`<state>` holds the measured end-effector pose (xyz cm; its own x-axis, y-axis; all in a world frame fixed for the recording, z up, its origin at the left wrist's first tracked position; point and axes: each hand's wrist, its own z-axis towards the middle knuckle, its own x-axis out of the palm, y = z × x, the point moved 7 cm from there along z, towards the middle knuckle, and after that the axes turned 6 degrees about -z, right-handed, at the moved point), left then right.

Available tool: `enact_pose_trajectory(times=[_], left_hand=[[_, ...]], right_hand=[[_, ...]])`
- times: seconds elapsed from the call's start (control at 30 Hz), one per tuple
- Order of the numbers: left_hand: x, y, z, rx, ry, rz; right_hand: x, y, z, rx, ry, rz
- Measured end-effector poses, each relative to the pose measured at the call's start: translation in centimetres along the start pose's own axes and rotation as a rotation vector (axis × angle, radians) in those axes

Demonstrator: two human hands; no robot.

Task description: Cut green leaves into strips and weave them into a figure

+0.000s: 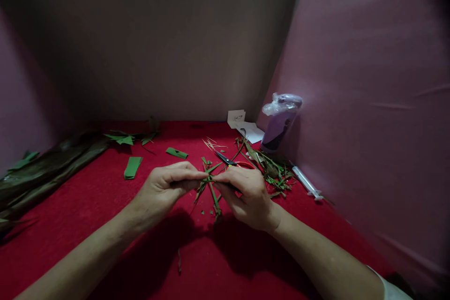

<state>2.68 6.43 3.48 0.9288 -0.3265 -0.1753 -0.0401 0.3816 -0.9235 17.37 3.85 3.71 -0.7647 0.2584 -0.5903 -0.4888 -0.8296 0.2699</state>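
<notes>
My left hand (172, 183) and my right hand (248, 192) meet over the middle of the red cloth, each pinching narrow green leaf strips (210, 179) between thumb and fingers. The strips cross in a star-like shape, one hanging down between the hands. Just beyond my right hand lie scissors (225, 158) with dark blades and red handles, partly covered by the hand. A bundle of thin wooden sticks (213, 144) rests past the blade tips. Tiny leaf scraps (203, 212) lie below the fingers.
Cut leaf pieces (132, 168) lie to the left, near large brownish leaves (52, 178). At right are a heap of leaf trimmings (277, 171), a syringe (306, 183) and a purple bottle (281, 124) with plastic wrap. White folded paper (251, 131) sits at the back.
</notes>
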Motion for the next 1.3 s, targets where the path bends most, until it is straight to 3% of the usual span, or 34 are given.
enact_pose_trajectory(times=[0.13,0.3,0.43,0.83,1.07,1.3], left_hand=[[-0.7,1.5,-0.2,-0.172,-0.099,-0.131],[-0.3,3.7,-0.6,-0.356,-0.217,-0.543],[-0.3,4.6,-0.9,-0.440,-0.298,-0.672],[-0.2,5.1,-1.0,-0.468,-0.381,-0.714],[1.4,6.1,-1.2,-0.437,-0.204,-0.600],[1.2,6.0,-1.0,-0.400,-0.197,-0.602]], right_hand=[[0.3,-0.6,0.0,0.180,-0.031,0.173],[2.4,-2.1,-1.0,0.555,0.025,0.515],[3.4,-2.3,-1.5,0.687,0.039,0.672],[4.4,-2.8,-2.0,0.819,0.063,0.738],[4.7,-2.9,-2.3,0.783,0.051,0.666],[4.6,-2.7,-2.3,0.753,0.101,0.603]])
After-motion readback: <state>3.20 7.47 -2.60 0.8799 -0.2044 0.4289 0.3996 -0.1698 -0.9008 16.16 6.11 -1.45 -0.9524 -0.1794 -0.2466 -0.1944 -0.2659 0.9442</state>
